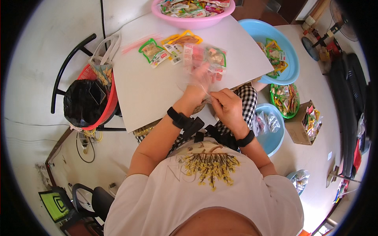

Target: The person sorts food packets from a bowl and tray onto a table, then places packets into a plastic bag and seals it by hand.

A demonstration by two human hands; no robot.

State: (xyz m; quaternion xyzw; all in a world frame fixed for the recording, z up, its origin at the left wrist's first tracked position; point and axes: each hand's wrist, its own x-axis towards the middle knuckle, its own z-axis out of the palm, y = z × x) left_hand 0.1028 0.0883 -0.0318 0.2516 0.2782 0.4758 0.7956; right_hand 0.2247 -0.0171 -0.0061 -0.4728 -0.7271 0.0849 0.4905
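Note:
A clear plastic bag (189, 63) with red print lies over the near right part of the white table. Inside or under it show a green-edged snack packet (217, 56) and something red. My left hand (202, 76) is blurred and appears to reach into the bag; its fingers are partly hidden by the film, so its grip is unclear. At the bag's near edge, my right hand (227, 103) pinches the film between thumb and fingers. Left of the bag lie another green-edged packet (152, 51) and several yellow-edged packets (187, 38).
A pink basin (192, 22) of packets stands at the white table's (141, 88) far edge. Flat red-edged bags (141, 44) lie at left. To the right are blue basins (291, 65), a green basket (296, 110) and a cardboard box (298, 126). A red basket (110, 109) sits left.

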